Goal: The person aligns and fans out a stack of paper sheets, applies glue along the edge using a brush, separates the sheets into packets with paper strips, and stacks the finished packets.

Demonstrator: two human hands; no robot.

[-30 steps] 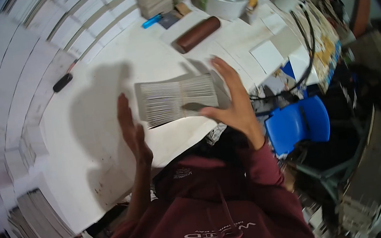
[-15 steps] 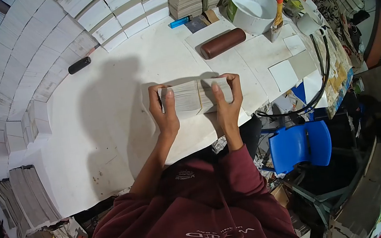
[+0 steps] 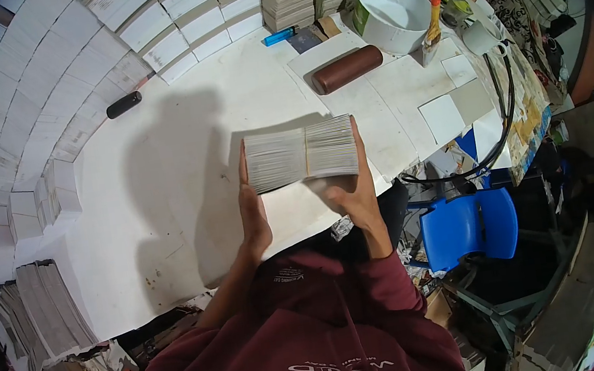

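Observation:
A thick bundle of paper [image 3: 278, 159] with layered edges facing up is at the middle of the table's near side. A thin yellowish band crosses its middle. My left hand [image 3: 253, 217] presses along the bundle's left end, its fingers mostly hidden behind the paper. At the right end, my right hand [image 3: 362, 196] lies with its fingers straight along the side and its thumb apart below the near edge. The bundle is held between both hands. Whether it rests on the white table surface [image 3: 174, 224] or is slightly raised, I cannot tell.
Stacked paper blocks [image 3: 23, 101] wall the left and back. A dark cylindrical object [image 3: 124, 104], a brown case [image 3: 348, 69], a blue lighter [image 3: 280, 36], a white bucket [image 3: 395, 19] and a brush [image 3: 432, 25] lie around the table. A blue chair [image 3: 461, 231] stands right.
Both thumbs have come off the bundle's upper face, and the hands have shifted to its ends. The bundle has tipped so that more of its layered edges shows.

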